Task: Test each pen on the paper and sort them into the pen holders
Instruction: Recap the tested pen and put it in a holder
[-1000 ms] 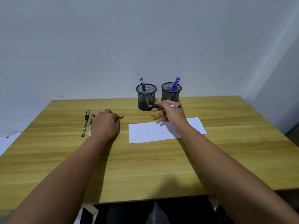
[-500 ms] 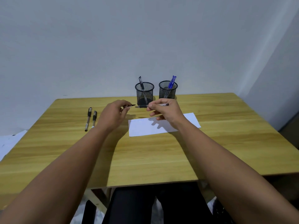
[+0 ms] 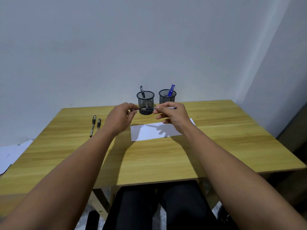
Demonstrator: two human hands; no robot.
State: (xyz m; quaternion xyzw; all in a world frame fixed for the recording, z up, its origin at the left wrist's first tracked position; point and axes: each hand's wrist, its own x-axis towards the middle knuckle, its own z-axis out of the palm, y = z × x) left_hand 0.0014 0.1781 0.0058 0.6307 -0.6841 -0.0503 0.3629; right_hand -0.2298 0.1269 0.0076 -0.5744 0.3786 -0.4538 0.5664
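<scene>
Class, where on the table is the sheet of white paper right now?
The white paper lies flat near the table's centre, in front of the two mesh pen holders, partly under the right hand.

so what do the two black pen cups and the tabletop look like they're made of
Two black pen cups: apparently matte black wire mesh, likely metal, since the pens inside show through. Yellow tabletop: wood or wood-look laminate with a low sheen; streaky grain runs lengthwise, and which one is unclear.
</scene>
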